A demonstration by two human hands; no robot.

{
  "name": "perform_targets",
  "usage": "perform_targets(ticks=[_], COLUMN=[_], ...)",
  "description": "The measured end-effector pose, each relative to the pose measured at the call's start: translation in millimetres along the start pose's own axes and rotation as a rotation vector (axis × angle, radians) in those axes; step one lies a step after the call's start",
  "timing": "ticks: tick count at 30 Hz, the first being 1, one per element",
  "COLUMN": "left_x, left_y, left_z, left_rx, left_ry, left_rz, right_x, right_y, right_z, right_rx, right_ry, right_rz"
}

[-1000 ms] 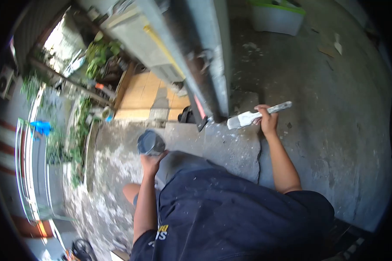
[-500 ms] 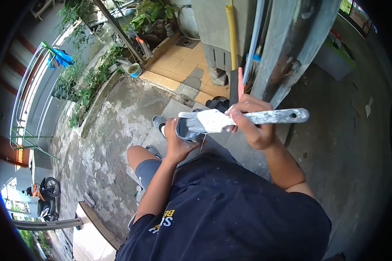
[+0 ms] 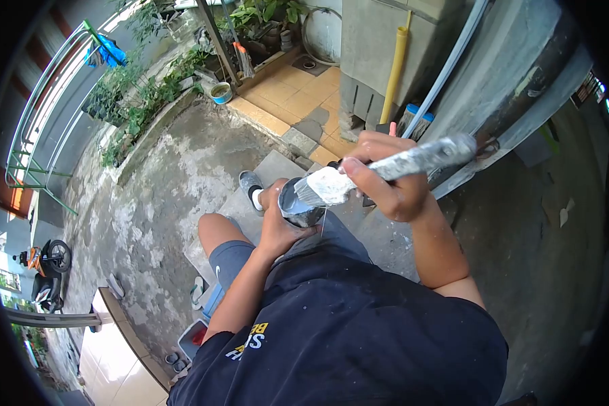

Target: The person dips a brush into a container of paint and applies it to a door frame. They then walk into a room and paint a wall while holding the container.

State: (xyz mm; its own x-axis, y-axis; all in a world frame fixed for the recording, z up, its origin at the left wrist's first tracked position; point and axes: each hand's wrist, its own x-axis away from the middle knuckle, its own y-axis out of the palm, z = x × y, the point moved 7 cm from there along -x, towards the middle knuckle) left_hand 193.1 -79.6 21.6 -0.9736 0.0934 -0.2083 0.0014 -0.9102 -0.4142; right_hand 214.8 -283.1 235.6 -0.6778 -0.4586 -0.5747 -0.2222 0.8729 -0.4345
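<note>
One wide floor (image 3: 162, 196) of patchy concrete lies below the person. The left hand (image 3: 276, 222) is clamped around a cup (image 3: 303, 218) of grey paint. The right hand (image 3: 392, 179) grips a brush (image 3: 423, 157), its bristles at the cup's mouth.

Your left hand (image 3: 277, 223) is curled round, thumb and fingers spread wide, forearm angled up. Your right hand (image 3: 389, 177) pinches in a closed grip, elbow bent, wrist turned inward.
</note>
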Motion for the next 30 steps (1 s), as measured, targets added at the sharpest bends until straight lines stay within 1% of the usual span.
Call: perform_targets(ticks=[1, 2, 3, 4, 5, 6, 8, 10, 11, 13, 14, 15, 16, 17, 18, 19, 20, 21, 22, 23, 24, 26, 27, 28, 29, 30], left_x=[-0.4, 0.2, 3.2, 2.9, 4.0, 2.3, 1.5, 0.9, 0.0, 0.0, 1.2, -2.0, -3.1, -3.3, -2.3, -2.0, -1.8, -2.0, -2.6, -5.3, -6.1, -9.6, -10.7, -12.5, -15.0, -18.1], left_y=[-0.1, 1.1, 0.6, 2.6, 4.9, 6.1, 8.9, 6.7, 6.2, 5.0, 0.8, -3.1, -8.0, -12.0, -13.8, -18.4, -23.0, -27.7, -32.5, -39.7, -48.3, -64.6, -71.4, -77.9, -86.1, -93.7], left_z=[3.0, 0.7, -3.4, -6.4, -10.6, -1.8, -6.8, -0.8, -8.3, -24.4, -26.8, -11.3, -6.5, -6.4, -8.9, -14.5, -21.8, -32.4, -40.4, -39.1, -52.1, -48.5, -43.9, -32.4, -30.5, -24.6], left_rx=[-0.053, -0.041, 0.02, 0.087, 0.101, 0.158, 0.203, 0.193, 0.14, 0.153, 0.162, 0.251, 0.247, 0.298, 0.351, 0.296, 0.293, 0.324, 0.356, 0.336, 0.275, 0.202, 0.228, 0.202, 0.196, 0.188], left_ry=[-0.009, -0.003, 0.001, 0.016, 0.006, 0.018, -0.059, -0.055, -0.034, -0.02, -0.006, 0.012, 0.006, -0.045, -0.095, -0.098, -0.104, -0.151, -0.197, -0.191, -0.193, -0.178, -0.192, -0.138, -0.14, -0.145], left_rz=[-0.013, -0.024, -0.03, -0.042, -0.08, -0.115, -0.152, -0.135, -0.128, -0.109, -0.081, -0.047, -0.047, -0.042, -0.034, -0.046, -0.046, -0.033, -0.021, -0.008, 0.011, 0.059, 0.077, 0.1, 0.101, 0.1], right_x=[-7.2, -12.7, -17.6, -18.7, -22.8, -22.6, -20.9, -14.7, -7.5, 10.7, 33.0, 61.1, 92.4, 128.2, 176.9, 237.9, 296.7, 346.5, 390.6, 424.8, 443.4, 483.6, 480.5, 483.5, 488.6, 479.7], right_y=[9.2, 17.0, 25.0, 39.4, 43.9, 54.1, 57.4, 58.7, 57.5, 40.9, 39.8, 41.0, 37.4, 34.4, 36.5, 33.6, 27.9, 32.5, 39.7, 48.3, 63.3, 80.1, 90.2, 101.0, 112.9, 117.4], right_z=[3.4, 7.9, 17.2, 37.7, 36.0, 49.1, 49.6, 59.5, 61.7, 63.7, 89.7, 119.0, 143.1, 164.6, 196.3, 237.1, 253.6, 254.7, 252.7, 250.0, 244.9, 238.2, 242.9, 248.3, 249.7, 251.3], right_rx=[0.004, 0.016, 0.057, -0.03, -0.039, -0.031, -0.028, -0.02, -0.015, -0.097, -0.138, -0.296, -0.405, -0.514, -0.517, -0.224, 0.234, 0.477, 0.568, 0.66, 0.655, 0.611, 0.603, 0.549, 0.486, 0.469], right_ry=[-0.037, -0.069, -0.041, 0.068, 0.187, 0.182, 0.259, 0.242, 0.251, 0.225, 0.304, 0.32, 0.447, 0.575, 0.775, 0.917, 1.032, 1.097, 1.211, 1.319, 1.321, 1.61, 1.605, 1.741, 1.88, 1.881], right_rz=[-0.03, -0.055, -0.061, -0.136, -0.182, -0.216, -0.254, -0.23, -0.222, -0.023, -0.016, 0.072, 0.127, 0.182, 0.284, 0.172, 0.107, -0.03, -0.153, -0.279, -0.285, -0.124, -0.132, -0.106, -0.084, -0.097])
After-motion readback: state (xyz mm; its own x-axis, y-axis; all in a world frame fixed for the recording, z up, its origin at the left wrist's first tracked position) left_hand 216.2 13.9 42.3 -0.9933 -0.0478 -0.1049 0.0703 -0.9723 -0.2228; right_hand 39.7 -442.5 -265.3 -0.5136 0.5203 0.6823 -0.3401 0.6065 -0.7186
